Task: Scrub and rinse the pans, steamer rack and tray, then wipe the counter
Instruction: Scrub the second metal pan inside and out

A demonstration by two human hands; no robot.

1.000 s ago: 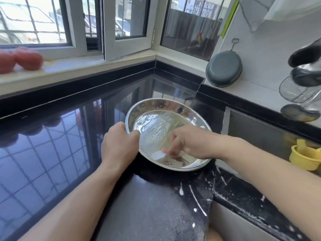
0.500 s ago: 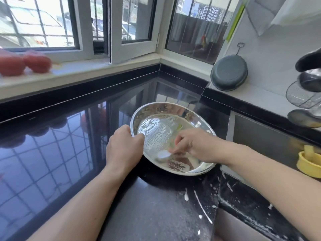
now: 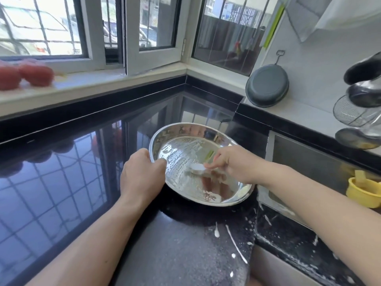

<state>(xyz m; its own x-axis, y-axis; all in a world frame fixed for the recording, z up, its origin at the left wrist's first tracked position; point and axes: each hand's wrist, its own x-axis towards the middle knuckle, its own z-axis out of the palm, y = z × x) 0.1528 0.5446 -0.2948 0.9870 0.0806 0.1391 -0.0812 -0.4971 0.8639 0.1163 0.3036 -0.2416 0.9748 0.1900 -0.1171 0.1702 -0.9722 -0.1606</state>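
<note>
The steel pan sits on the black counter just left of the sink, with its near rim overhanging toward us and a film of suds across its floor. We see our left hand at the pan's nine o'clock, fingers curled over the rim and thumb outside, pinning it in place. Our right hand reaches in from three o'clock and pinches a small pale scrubber with a green edge against the pan's floor, a little toward five o'clock of its centre.

We judge the scrubbing to be mid-way: foam marks cover the middle and the nine o'clock side, while the wall from eleven to one o'clock looks mostly bright and untouched. That is the relation the next stroke turns on. The unscrubbed arc lies away from the scrubber, up toward twelve o'clock, so the right hand would have to push forward and across while the left holds against that push. The pan is wider from ten to four o'clock as it appears here, and the right hand is the nearer one for that far wall.

White splashes lie on the counter at six o'clock of the pan, so wiping is not yet done. A dark pan leans on the wall at one o'clock, and a yellow holder sits at three o'clock.
</note>
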